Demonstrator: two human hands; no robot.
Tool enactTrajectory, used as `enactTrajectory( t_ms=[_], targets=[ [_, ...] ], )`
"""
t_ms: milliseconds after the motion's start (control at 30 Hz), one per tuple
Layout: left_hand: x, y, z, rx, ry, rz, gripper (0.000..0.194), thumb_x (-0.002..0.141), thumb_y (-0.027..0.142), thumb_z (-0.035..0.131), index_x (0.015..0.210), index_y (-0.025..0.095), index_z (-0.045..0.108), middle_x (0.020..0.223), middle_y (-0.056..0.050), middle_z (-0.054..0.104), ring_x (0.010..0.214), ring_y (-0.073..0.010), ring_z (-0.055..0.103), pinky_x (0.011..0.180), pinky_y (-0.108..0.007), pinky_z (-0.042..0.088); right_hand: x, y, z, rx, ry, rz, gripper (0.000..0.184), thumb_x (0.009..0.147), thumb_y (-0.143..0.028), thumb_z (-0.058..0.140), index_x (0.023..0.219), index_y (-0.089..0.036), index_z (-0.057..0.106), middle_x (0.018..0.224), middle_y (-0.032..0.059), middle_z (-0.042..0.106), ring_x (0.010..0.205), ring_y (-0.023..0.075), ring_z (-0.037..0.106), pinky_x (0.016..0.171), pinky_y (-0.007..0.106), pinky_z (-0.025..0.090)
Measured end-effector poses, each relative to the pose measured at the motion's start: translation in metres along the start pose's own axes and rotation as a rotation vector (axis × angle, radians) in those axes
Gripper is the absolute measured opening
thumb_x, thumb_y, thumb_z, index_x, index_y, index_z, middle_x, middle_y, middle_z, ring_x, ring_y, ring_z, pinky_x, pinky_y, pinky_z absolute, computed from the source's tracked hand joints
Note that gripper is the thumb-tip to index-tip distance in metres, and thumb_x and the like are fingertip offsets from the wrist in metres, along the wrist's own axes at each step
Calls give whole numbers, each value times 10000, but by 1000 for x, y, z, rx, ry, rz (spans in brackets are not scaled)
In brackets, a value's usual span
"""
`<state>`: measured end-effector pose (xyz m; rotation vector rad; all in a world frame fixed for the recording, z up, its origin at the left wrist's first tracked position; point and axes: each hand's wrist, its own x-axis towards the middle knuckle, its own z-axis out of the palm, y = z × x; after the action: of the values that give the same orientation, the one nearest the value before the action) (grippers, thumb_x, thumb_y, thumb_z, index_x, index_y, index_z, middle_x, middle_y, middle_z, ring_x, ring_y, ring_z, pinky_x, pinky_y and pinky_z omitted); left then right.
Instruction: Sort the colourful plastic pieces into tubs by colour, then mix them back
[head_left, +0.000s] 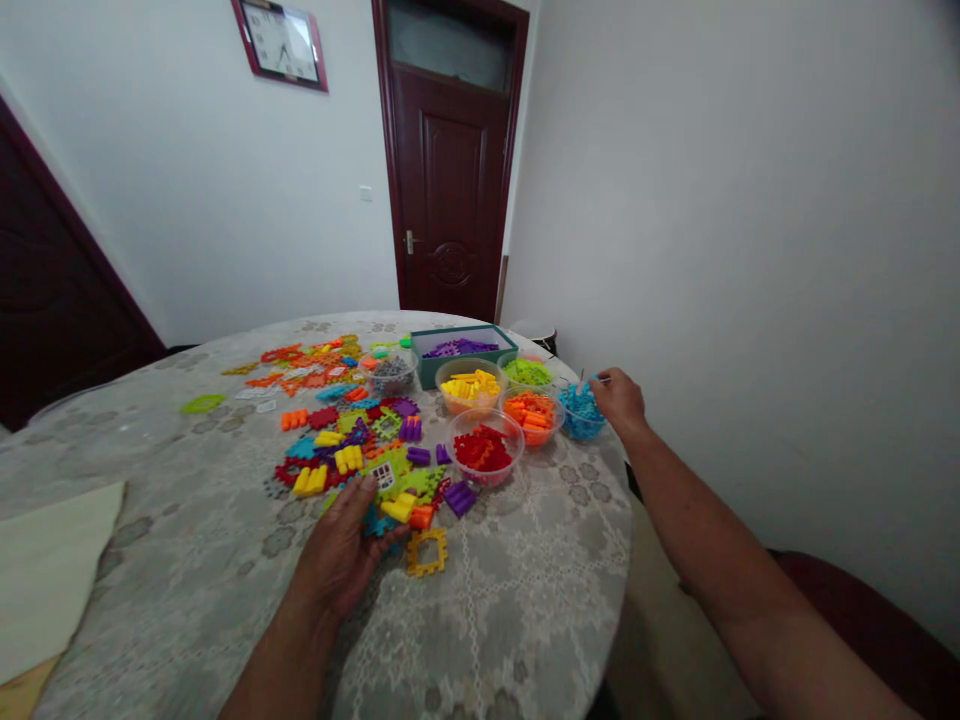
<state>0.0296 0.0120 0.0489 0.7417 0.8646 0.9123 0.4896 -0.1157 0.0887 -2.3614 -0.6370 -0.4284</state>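
lower centre of frame: left hand (339, 550), thumb and fingers apart at near edge of loose pile of multicoloured plastic pieces (349, 459), perhaps steadying them; gripping or only resting, cannot tell. right of centre: right hand (621, 398) at rim of clear round bowl of small blue plastic pieces (584, 432) (pinch hidden, cannot tell). clear round bowl of red plastic pieces (481, 418) sits alongside, presumably keeping colours apart.

I see a framed clock (283, 42) high at far left | dark-red door (452, 170) at far centre | switch plate (365, 194) just left of that door | pale sheet (56, 570) lying near left
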Motion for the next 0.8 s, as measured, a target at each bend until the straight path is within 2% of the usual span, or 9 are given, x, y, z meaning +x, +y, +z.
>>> enactTrajectory(
  t_ms=[233, 433, 667, 800],
  targets=[
    [1, 0, -3, -22, -60, -37, 238, 939, 210, 721, 1174, 192, 692, 1211, -117, 748, 905, -242, 775, 599, -355, 695, -4, 9, 10, -57, -25, -1, 291, 946, -299, 579, 1138, -218, 782, 1100, 127, 803, 1010, 263, 731, 885, 339, 509],
    [-7, 6, 6, -38, -24, -74, 249, 925, 152, 707, 1169, 187, 670, 1198, -106, 747, 874, -232, 781, 576, -342, 690, -3, 14, 11, -54, -24, -9, 312, 923, -308, 570, 1108, -195, 795, 1106, 122, 808, 996, 247, 731, 895, 321, 511],
    [-8, 7, 7, -55, 20, -64, 325, 931, 144, 719, 1245, 204, 661, 1218, -83, 717, 853, -193, 771, 609, -340, 700, -4, 13, 0, -71, -35, -17, 295, 896, -336, 590, 1018, -180, 808, 1033, 131, 812, 933, 260, 732, 838, 339, 516],
    [-7, 3, 3, -38, -26, -68, 322, 907, 181, 769, 1213, 190, 668, 1160, -87, 727, 828, -182, 753, 607, -319, 694, -16, 1, -10, -84, -15, -67, 300, 912, -299, 549, 1030, -177, 797, 1084, 152, 798, 977, 287, 718, 885, 382, 509]
  ],
)
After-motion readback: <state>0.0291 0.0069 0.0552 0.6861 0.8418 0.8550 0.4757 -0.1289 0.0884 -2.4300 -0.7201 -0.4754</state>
